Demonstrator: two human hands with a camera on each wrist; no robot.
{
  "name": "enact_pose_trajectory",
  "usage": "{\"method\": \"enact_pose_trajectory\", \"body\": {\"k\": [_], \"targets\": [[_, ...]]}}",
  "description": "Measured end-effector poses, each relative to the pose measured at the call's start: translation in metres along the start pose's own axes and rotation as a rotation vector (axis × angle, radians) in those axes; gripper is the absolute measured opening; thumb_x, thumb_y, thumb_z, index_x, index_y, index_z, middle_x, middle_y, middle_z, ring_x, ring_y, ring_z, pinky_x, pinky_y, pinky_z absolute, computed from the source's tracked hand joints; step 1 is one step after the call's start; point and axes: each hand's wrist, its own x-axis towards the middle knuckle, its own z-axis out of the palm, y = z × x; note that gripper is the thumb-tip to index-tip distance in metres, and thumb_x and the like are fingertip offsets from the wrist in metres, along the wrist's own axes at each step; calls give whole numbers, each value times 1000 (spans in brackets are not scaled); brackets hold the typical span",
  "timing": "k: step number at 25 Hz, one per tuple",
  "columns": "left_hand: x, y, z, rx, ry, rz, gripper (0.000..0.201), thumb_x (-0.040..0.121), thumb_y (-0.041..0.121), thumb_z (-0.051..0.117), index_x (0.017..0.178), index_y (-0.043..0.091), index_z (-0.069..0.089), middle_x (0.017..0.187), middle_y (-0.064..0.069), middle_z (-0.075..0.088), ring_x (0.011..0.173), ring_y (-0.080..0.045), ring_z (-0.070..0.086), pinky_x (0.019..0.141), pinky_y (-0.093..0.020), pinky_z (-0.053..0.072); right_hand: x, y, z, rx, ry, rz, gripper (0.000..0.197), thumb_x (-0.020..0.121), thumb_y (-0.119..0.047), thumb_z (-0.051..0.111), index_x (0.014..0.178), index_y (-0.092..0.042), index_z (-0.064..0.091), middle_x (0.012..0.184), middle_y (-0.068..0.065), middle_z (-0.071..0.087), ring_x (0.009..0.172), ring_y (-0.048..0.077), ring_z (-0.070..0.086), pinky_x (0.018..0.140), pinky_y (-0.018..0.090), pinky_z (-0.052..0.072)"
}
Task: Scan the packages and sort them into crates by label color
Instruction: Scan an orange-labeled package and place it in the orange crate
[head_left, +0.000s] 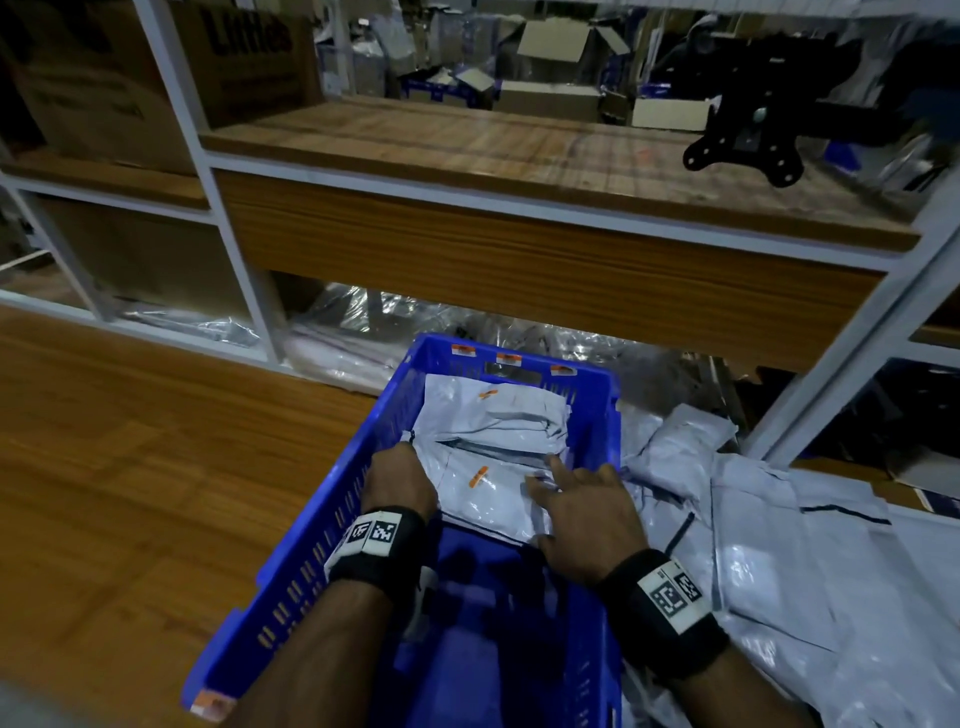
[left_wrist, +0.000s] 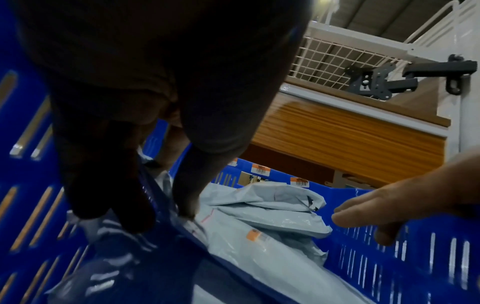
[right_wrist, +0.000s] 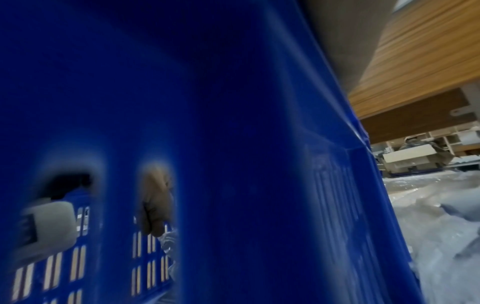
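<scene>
A blue slotted crate (head_left: 322, 545) stands on the wooden floor and holds grey poly packages. The nearest package (head_left: 493, 499) carries an orange label (head_left: 478, 476), and a second package (head_left: 498, 410) lies behind it. My left hand (head_left: 400, 480) reaches down inside the crate's left wall and pinches that package's left edge. In the left wrist view its thumb and fingers close on the package (left_wrist: 259, 246). My right hand (head_left: 582, 499) rests with spread fingers on the package's right edge at the crate's right wall. The right wrist view is filled by the crate wall (right_wrist: 233, 144).
A heap of grey packages (head_left: 753, 519) lies on the floor right of the crate. A wood and white-frame shelf unit (head_left: 519, 249) rises just behind it, with a black bracket arm (head_left: 743, 150) on top. Bare wooden floor (head_left: 130, 467) lies to the left.
</scene>
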Motion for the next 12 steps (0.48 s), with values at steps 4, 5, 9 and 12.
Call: {"method": "enact_pose_trajectory", "body": {"k": [4, 5, 9, 12], "targets": [[-9, 6, -4, 146, 36, 17, 38, 94, 18, 68, 130, 14, 61, 131, -20, 60, 112, -43, 69, 92, -49, 56, 0, 1, 0, 85, 36, 17, 68, 87, -54, 58, 150, -33, 44, 164, 7, 35, 137, 27, 49, 112, 45, 27], [-11, 10, -6, 196, 62, 22, 41, 93, 19, 70, 132, 16, 58, 133, -18, 55, 109, -42, 69, 89, -49, 57, -1, 1, -1, 102, 42, 21, 66, 88, -54, 58, 149, -32, 45, 163, 5, 37, 137, 27, 48, 112, 44, 27], [-10, 15, -3, 223, 51, 151, 67, 87, 29, 82, 145, 20, 49, 146, -15, 39, 122, -39, 61, 94, -50, 55, -1, 1, 0, 160, 81, 51, 54, 90, -49, 55, 142, -31, 54, 152, -2, 50, 131, 24, 52, 108, 42, 32], [0, 16, 15, 332, -75, 402, 82, 78, 43, 88, 146, 24, 49, 156, -11, 38, 136, -35, 46, 106, -47, 48, -2, 0, -2, 179, 120, 72, 42, 91, -45, 50, 130, -32, 61, 144, -7, 57, 123, 23, 56, 102, 41, 35]]}}
